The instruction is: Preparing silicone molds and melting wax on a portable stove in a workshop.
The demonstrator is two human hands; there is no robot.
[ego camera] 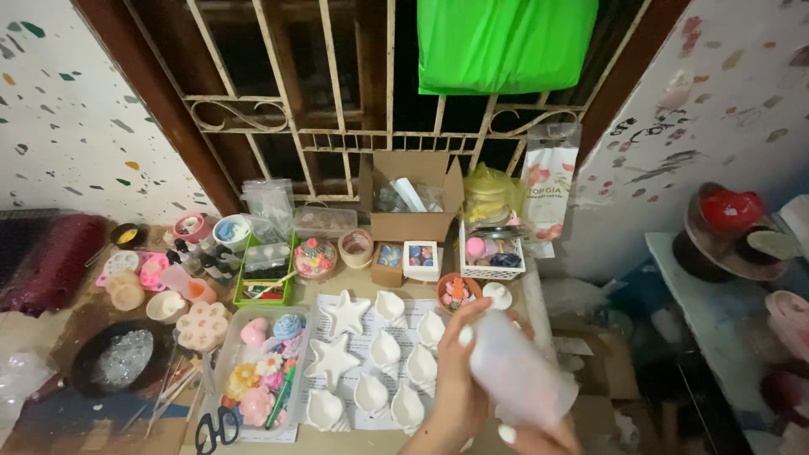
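We hold a cloudy white plastic bottle (518, 375) over the right edge of the worktop (539, 295), near its front corner. Our left hand (459, 379) wraps closed around the bottle's left side; our right hand (535, 438) grips it from below, only partly in view. Just left of the hands, white star and shell moulds (371, 358) lie in rows on paper. A cardboard box (413, 198) stands at the back edge.
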